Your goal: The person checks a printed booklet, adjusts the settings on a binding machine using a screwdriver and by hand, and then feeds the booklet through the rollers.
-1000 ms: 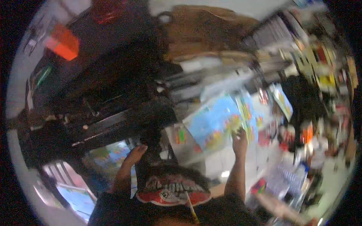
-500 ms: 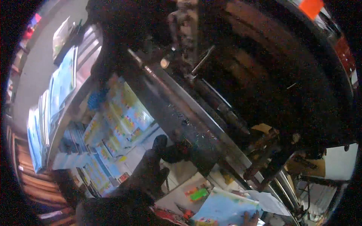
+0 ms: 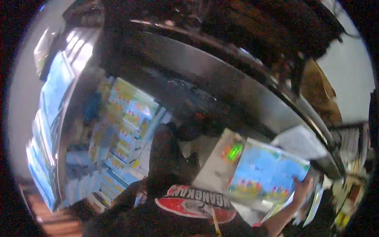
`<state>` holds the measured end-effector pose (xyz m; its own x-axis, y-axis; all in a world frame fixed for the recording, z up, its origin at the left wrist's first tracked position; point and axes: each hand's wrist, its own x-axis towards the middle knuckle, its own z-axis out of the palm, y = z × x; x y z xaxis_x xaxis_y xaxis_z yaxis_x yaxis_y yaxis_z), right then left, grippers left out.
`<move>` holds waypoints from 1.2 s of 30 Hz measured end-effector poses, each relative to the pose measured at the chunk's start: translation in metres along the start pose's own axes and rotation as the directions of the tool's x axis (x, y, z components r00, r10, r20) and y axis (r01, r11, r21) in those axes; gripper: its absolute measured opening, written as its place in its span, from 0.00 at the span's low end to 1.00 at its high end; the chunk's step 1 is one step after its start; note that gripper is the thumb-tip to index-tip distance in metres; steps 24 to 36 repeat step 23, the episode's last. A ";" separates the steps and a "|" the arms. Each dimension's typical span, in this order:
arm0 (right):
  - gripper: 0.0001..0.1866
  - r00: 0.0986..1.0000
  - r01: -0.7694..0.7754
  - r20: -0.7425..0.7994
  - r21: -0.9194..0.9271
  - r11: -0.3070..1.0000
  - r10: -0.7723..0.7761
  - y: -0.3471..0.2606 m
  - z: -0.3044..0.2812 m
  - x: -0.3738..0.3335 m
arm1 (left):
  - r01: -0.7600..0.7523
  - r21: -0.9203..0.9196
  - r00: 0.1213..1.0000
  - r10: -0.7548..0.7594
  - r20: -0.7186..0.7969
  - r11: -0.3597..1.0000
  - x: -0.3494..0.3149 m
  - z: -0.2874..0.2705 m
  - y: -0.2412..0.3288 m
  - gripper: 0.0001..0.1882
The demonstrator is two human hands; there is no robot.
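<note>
My right hand (image 3: 302, 187) is at the right edge of a blue printed sheet (image 3: 272, 168) with small colourful figures, its thumb over the paper and its other fingers partly hidden. The sheet lies tilted over pale papers at the lower right. Next to its left side is a beige panel (image 3: 215, 162) with a bright green lit display (image 3: 235, 151). At the lower left, a dim brownish shape looks like my left forearm (image 3: 126, 193); the fingers of my left hand cannot be made out in the dark and blur.
A long metal machine edge (image 3: 237, 91) crosses above my lap. Printed blue and yellow sheets (image 3: 130, 106) lie in stacks to the left, with more blue stacks (image 3: 57, 91) on a ledge at far left. A white paper (image 3: 300, 142) and brown cardboard (image 3: 318, 91) are at right.
The view has swung, so the machine edge lies flatter. The blue sheet and my right hand now show higher and more fully, and my shirt's red and white print has come into view.
</note>
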<state>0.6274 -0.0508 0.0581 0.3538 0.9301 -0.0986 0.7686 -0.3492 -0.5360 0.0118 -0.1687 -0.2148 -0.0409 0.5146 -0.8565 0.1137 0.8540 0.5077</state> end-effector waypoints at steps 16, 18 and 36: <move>0.34 0.925 0.316 -0.357 0.540 0.780 -0.128 -0.032 -0.091 -0.192 | -0.259 -0.086 0.964 0.263 0.040 0.962 -0.001 -0.045 -0.067 0.47; 0.35 0.933 0.309 -0.344 0.625 0.717 -0.101 -0.024 -0.089 -0.198 | -0.303 -0.081 0.951 0.307 0.040 0.950 0.007 -0.052 -0.073 0.45; 0.36 0.949 0.292 -0.298 0.710 0.640 -0.102 -0.001 -0.081 -0.202 | -0.278 0.261 0.946 0.311 -0.094 0.924 -0.044 -0.048 -0.039 0.46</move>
